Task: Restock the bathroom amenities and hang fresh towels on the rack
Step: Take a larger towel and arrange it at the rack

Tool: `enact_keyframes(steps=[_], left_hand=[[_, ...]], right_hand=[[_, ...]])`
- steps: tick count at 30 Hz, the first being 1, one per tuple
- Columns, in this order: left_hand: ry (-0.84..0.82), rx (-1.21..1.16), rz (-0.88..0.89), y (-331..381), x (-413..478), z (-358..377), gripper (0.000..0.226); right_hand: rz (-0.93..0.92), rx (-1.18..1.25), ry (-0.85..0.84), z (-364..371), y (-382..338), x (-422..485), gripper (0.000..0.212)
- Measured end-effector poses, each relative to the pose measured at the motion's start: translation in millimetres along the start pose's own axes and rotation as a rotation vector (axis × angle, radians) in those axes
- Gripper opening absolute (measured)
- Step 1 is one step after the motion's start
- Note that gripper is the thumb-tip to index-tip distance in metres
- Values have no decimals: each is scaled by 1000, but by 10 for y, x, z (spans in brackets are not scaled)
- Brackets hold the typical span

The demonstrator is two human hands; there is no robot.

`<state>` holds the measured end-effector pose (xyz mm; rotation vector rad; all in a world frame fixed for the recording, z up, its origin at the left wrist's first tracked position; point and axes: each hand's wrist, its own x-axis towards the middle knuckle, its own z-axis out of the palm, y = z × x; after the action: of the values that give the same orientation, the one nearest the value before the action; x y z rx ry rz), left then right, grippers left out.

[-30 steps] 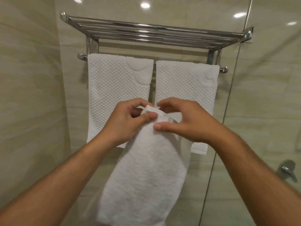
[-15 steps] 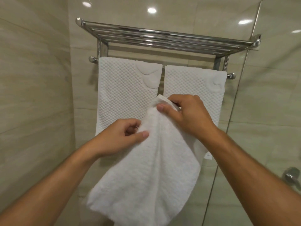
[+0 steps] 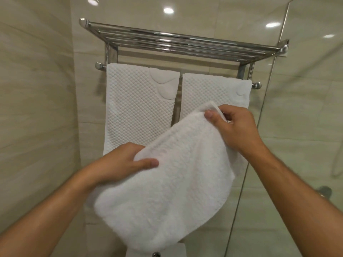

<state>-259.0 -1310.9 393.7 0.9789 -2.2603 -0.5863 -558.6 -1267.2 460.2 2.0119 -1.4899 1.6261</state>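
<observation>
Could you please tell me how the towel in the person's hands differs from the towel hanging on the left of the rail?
The held towel has a plush, fluffy pile; the left hanging towel has a dimpled waffle grid with smooth embossed patches. The held towel slants loosely, gripped by the left hand and pinched by the right hand; the left hanging towel hangs flat and straight from the rail. Both are white.

No lettering, brand or number can be read on the held towel [image 3: 167, 191], hung towels [image 3: 137, 108] or rack [image 3: 185, 41]
</observation>
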Motion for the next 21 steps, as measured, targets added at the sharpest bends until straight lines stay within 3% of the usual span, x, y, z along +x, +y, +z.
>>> enact_keyframes(steps=[3, 6, 10, 15, 21], left_hand=[[-84, 0, 27, -9, -59, -185, 30], [-106, -54, 76, -16, -117, -293, 42], [-128, 52, 105, -45, -161, -209, 17], [164, 266, 67, -146, -100, -35, 5], [310, 309, 76, -201, -45, -77, 44]], right_hand=[[54, 94, 77, -76, 103, -57, 36], [69, 178, 127, -141, 210, -130, 28], [61, 197, 173, -203, 299, -189, 23], [44, 219, 193, -259, 319, -220, 20], [106, 200, 188, -347, 433, -246, 19]])
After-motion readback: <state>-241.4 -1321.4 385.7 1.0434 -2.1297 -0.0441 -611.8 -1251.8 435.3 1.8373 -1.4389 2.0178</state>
